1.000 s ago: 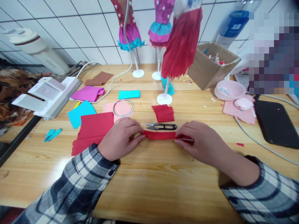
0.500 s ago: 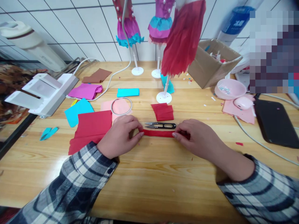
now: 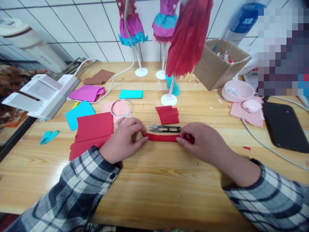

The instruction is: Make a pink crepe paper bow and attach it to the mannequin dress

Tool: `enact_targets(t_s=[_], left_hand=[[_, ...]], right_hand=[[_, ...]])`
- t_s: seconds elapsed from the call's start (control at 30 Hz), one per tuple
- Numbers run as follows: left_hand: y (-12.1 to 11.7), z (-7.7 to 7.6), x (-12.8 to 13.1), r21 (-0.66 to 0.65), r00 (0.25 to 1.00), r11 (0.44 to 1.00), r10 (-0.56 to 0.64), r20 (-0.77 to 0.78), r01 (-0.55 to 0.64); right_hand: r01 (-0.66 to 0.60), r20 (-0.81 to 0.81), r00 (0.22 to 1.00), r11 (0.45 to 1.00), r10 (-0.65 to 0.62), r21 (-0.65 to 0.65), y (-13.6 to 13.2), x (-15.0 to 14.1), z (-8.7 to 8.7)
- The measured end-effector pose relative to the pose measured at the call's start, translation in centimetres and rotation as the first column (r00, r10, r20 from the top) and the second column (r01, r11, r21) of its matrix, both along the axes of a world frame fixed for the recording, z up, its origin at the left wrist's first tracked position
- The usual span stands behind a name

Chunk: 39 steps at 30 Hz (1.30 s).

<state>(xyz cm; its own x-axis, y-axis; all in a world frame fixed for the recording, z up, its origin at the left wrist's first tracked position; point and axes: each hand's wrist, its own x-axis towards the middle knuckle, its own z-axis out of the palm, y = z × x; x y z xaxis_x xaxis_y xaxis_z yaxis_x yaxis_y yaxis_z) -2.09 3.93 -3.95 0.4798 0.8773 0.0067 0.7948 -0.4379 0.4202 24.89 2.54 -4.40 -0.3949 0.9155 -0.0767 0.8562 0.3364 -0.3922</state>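
Observation:
A narrow folded strip of red crepe paper (image 3: 162,138) lies stretched sideways low over the table. My left hand (image 3: 124,138) pinches its left end between thumb and fingers. At the other end, my right hand (image 3: 200,140) has its fingertips closed on the strip, and a short bit of red shows past the thumb. Just behind the strip lie black thread snips (image 3: 166,129), blades pointing left. Farther back is a folded red paper piece (image 3: 168,115). Larger red crepe sheets (image 3: 93,132) rest beside my left hand, which partly covers their edge.
Three small paper dresses on white stands (image 3: 169,100) rise at the back. A cardboard box (image 3: 212,69), a pink bowl (image 3: 238,91) and a black phone (image 3: 286,125) are at right. Left are a white device (image 3: 51,93), blue paper (image 3: 80,115) and a wire ring (image 3: 122,108).
The view has shifted slightly. Both hands keep their hold on the red strip, and my right fingers look a little closer in along it.

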Motion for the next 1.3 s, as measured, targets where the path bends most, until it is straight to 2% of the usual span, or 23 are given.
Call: enact_targets(t_s=[0.27,0.53,0.97,1.03,1.1,1.13,1.17,1.23,1.3], left_hand=[[0.3,-0.1,0.1,-0.046,0.999,0.999,0.03,0.016,-0.03],[0.3,0.1,0.7,-0.015,0.998,0.998,0.055,-0.018,-0.055],[0.7,-0.3,0.6,0.013,0.996,0.997,0.077,-0.039,-0.077],[0.1,0.1,0.6,0.079,0.992,0.989,0.124,-0.002,-0.124],[-1.2,0.5,1.1,0.222,0.989,0.964,0.145,0.037,-0.149],[-2.0,0.6,1.6,0.301,0.992,0.945,0.123,0.038,-0.129],[-3.0,0.7,2.1,0.334,1.0,0.942,0.027,0.009,-0.028],[-4.7,0.4,3.3,0.27,0.975,0.938,-0.194,-0.107,0.216],[-5.9,-0.1,4.4,0.223,0.947,0.927,-0.263,-0.186,0.302]], right_hand=[[0.014,-0.005,1.0,1.0,-0.014,-0.018,0.1,-0.2,0.5],[0.03,0.022,0.999,0.999,-0.029,-0.017,0.2,-0.3,0.3],[0.03,0.034,0.999,0.999,-0.029,-0.028,0.4,-0.4,0.3],[0.039,0.037,0.999,0.999,-0.038,-0.026,0.4,-0.4,0.4],[0.041,0.041,0.998,0.999,-0.04,-0.022,0.4,-0.4,0.4],[0.037,0.04,0.999,0.999,-0.037,-0.021,0.4,-0.4,0.4],[0.03,0.038,0.999,0.999,-0.029,-0.022,0.4,-0.4,0.4],[0.016,0.027,1.0,1.0,-0.015,-0.023,0.5,-0.4,0.4],[0.01,0.015,1.0,1.0,-0.01,-0.025,0.5,-0.4,0.4]])
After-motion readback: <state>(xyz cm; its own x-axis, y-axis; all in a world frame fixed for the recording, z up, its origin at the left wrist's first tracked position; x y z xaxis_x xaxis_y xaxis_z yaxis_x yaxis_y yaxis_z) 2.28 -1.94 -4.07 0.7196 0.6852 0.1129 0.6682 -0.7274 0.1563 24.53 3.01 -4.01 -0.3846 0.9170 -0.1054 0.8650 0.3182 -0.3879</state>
